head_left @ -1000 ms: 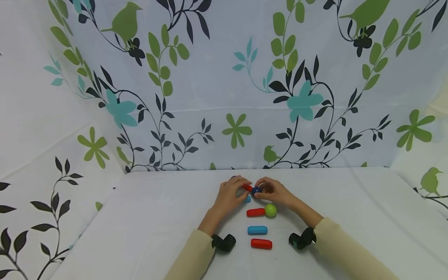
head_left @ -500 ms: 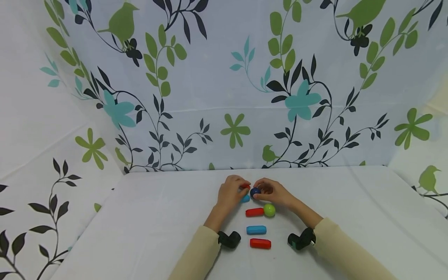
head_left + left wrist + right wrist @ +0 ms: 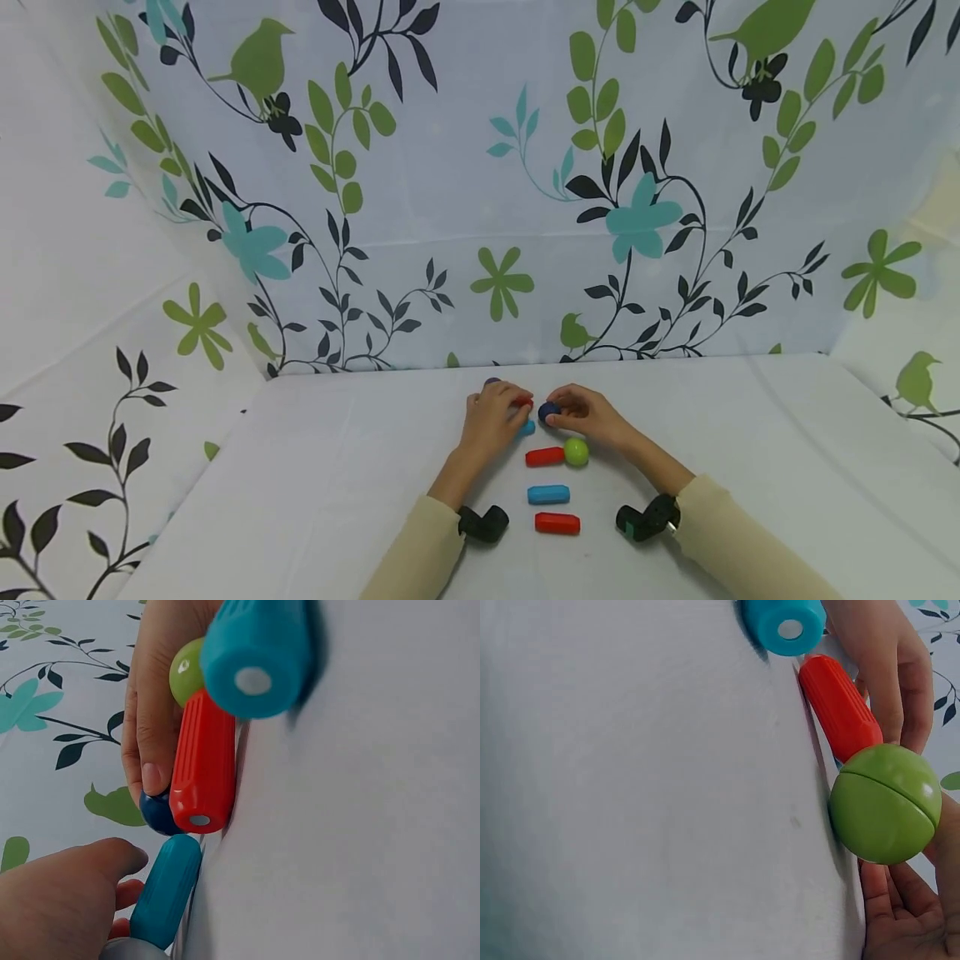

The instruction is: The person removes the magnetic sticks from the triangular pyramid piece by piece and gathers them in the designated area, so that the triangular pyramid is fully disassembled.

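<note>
In the head view my left hand (image 3: 493, 418) pinches a red rod (image 3: 523, 402), mostly hidden by the fingers. My right hand (image 3: 592, 417) grips a dark blue ball (image 3: 549, 412) just to its right, with a small gap between rod and ball. Beside the left thumb lies a light blue rod (image 3: 527, 427), partly covered. A second dark ball (image 3: 491, 381) peeks out behind the left hand. Nearer me, a red rod (image 3: 544, 457) touches a green ball (image 3: 576, 452). The left wrist view shows a grey ball (image 3: 135, 950) at the light blue rod's end.
Closer to me, another light blue rod (image 3: 548, 494) and a red rod (image 3: 557, 523) lie one before the other on the white tabletop (image 3: 337, 483). Behind the table's far edge hangs a patterned cloth (image 3: 420, 183). Both wrists wear black cameras (image 3: 483, 525).
The red rod in my left hand has drawn slightly left, away from the dark blue ball, which it met or nearly met before. My right hand stays nearly still on the ball.
</note>
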The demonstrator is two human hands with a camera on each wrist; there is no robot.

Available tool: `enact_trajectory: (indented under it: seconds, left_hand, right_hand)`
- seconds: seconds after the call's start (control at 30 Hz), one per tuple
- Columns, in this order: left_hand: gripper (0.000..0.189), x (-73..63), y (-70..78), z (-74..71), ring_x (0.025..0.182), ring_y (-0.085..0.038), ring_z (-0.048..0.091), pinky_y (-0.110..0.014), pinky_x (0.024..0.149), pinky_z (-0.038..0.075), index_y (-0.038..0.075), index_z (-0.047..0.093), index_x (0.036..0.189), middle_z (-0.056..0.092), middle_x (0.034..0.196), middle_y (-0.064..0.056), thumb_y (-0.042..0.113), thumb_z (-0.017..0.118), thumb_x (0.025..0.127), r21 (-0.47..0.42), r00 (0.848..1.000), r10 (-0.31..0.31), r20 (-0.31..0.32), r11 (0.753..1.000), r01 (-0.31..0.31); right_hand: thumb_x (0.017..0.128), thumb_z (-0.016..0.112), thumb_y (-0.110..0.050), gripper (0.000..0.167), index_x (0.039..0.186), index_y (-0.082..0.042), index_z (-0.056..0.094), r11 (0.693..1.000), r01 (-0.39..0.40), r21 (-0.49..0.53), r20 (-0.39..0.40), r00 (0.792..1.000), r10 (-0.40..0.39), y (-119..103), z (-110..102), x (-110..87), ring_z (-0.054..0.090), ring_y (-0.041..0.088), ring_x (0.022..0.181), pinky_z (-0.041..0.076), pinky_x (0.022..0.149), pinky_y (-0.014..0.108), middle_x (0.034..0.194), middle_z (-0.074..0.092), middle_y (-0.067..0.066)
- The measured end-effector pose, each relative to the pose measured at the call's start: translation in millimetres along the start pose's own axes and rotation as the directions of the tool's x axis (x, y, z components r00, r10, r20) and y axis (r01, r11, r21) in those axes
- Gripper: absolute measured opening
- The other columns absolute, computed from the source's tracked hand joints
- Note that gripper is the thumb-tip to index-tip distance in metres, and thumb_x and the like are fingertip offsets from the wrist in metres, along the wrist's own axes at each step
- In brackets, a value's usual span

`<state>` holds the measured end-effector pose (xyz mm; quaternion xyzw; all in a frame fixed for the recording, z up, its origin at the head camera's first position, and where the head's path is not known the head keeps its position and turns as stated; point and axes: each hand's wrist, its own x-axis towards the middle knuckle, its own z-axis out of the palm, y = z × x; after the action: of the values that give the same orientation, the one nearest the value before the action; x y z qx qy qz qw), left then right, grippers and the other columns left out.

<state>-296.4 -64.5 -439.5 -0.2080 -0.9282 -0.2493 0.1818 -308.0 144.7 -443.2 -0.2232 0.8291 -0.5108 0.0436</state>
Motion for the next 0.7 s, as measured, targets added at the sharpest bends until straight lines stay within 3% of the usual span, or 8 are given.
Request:
enact_trajectory:
  seconds: [0.3, 0.47, 0.7]
  left_hand:
    - [0.018, -14.6, -3.1, -8.5, 0.127, -0.030, 0.047, -0.058, 0.099, 0.037, 0.017, 0.072, 0.109, 0.068, 0.117, -0.004, 0.025, 0.066, 0.093, -0.028, 1.000, -0.012, 0.017, 1.000, 0.013]
    - [0.018, -16.1, -9.7, -7.0, 0.128, -0.032, 0.045, -0.056, 0.101, 0.037, 0.016, 0.072, 0.107, 0.068, 0.116, -0.004, 0.024, 0.068, 0.092, -0.088, 0.997, 0.038, 0.060, 0.996, -0.033]
    - [0.021, -16.9, -13.1, -4.2, 0.130, -0.031, 0.044, -0.056, 0.102, 0.037, 0.014, 0.073, 0.107, 0.070, 0.114, -0.005, 0.025, 0.069, 0.090, -0.117, 0.995, 0.052, 0.083, 0.992, -0.042]
  right_hand:
    - [0.092, 0.069, -0.019, 0.035, 0.120, -0.001, 0.059, 0.999, -0.034, 0.040, -0.029, 0.999, 0.035, -0.5, -1.6, -6.1, 0.058, 0.026, 0.103, 0.048, 0.090, 0.031, 0.117, 0.063, 0.017]
    - [0.092, 0.069, -0.024, 0.036, 0.120, -0.004, 0.060, 0.996, -0.073, 0.050, -0.056, 0.996, 0.076, -0.5, -2.4, -13.2, 0.059, 0.027, 0.107, 0.049, 0.093, 0.037, 0.118, 0.064, 0.015]
    - [0.092, 0.069, -0.026, 0.038, 0.122, -0.005, 0.059, 0.991, -0.105, 0.078, -0.072, 0.991, 0.111, -1.0, -8.3, -26.4, 0.060, 0.025, 0.105, 0.051, 0.089, 0.031, 0.117, 0.064, 0.014]
